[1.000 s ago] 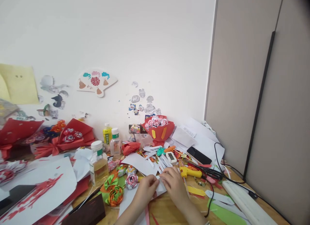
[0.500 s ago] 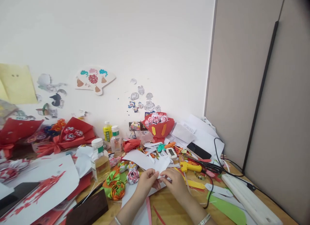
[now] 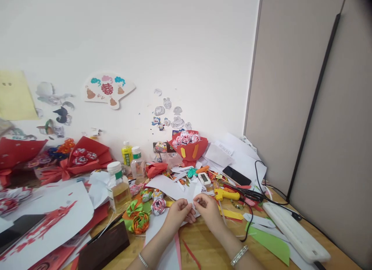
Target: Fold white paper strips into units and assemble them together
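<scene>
Both hands meet over the table's near middle, pinching a piece of white paper [image 3: 193, 191]. My left hand [image 3: 179, 216] has its fingers curled and its thumb pressed on the paper's lower edge. From the other side, my right hand [image 3: 207, 210] grips the same edge between thumb and fingertips. The paper's lower part is partly hidden by the fingers. Left of my left hand lie a pink-and-white paper rose [image 3: 158, 206] and an orange-and-green paper rose [image 3: 140, 222]. Behind the hands rests a larger white sheet [image 3: 165, 186].
A yellow glue gun [image 3: 227, 195], phone [image 3: 236, 176] and white power strip [image 3: 296, 231] lie right. A bottle of amber liquid [image 3: 120, 194] and dark brown box [image 3: 104, 246] stand left. A red bouquet [image 3: 188, 150] stands against the wall; black cables [image 3: 258, 196] loop at right.
The view has shifted slightly. My right hand has turned and its fingers are raised along the paper's edge; my left hand stays at the paper with its fingers slightly shifted.
</scene>
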